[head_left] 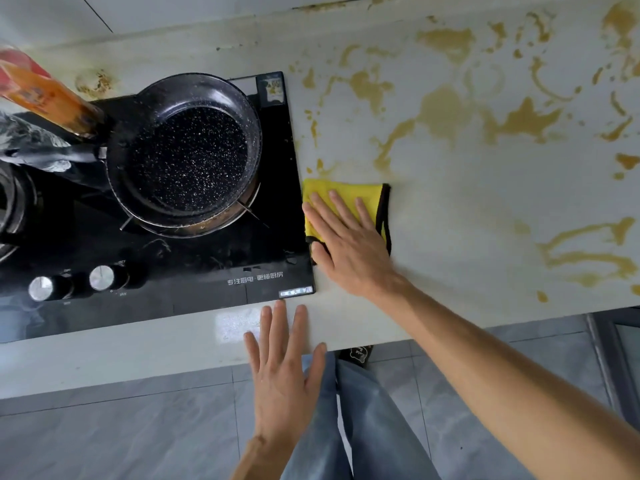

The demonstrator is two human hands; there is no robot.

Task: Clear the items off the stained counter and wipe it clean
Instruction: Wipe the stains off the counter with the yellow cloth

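Note:
A pale counter (485, 188) is spread with yellow-brown stains (446, 109) across its back and right side. A folded yellow cloth with black edging (349, 194) lies on the counter right beside the stove's edge. My right hand (346, 237) presses flat on the cloth with straight fingers. My left hand (284, 358) is spread flat, its fingertips over the counter's front edge, holding nothing.
A black glass stove (207, 271) fills the left, with a speckled black frying pan (183, 154) on a burner and two knobs (100, 277) in front. An orange-labelled bottle (45, 95) stands at the far left. Grey floor tiles (138, 427) lie below the counter edge.

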